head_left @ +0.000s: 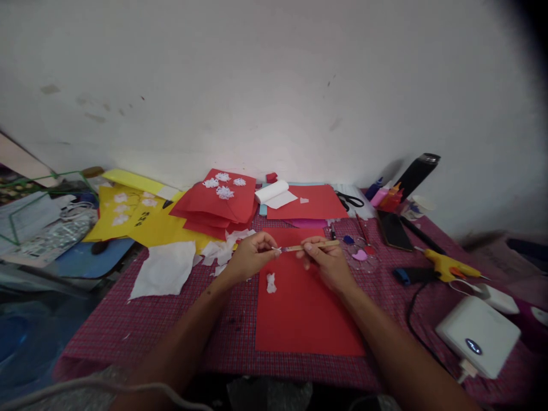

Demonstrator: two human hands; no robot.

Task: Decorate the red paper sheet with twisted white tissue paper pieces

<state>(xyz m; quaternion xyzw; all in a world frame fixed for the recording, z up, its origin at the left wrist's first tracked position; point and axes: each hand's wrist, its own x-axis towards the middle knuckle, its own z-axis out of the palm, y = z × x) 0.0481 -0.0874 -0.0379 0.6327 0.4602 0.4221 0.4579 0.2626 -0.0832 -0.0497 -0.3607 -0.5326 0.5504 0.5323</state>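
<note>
Over a red paper sheet [308, 308], my right hand [327, 262] pinches a thin wooden stick [329, 244] that lies almost level and points left. My left hand [252, 254] is closed at the stick's left end, with a small piece of white paper [277, 250] at its fingertips. How the paper is fixed to the stick is too small to tell. Below my left fingers a small crumpled white paper piece [271, 283] rests on the red sheet. Several torn white scraps [220, 251] lie beside my left hand.
Left stand a white tissue sheet [165, 268], yellow paper [158, 222] and red paper with white flowers [214, 205]. A white paper roll [272, 193] lies behind. On the right are black scissors [351, 200], a phone [394, 231], a yellow glue gun [449, 265] and a white corded box [477, 337].
</note>
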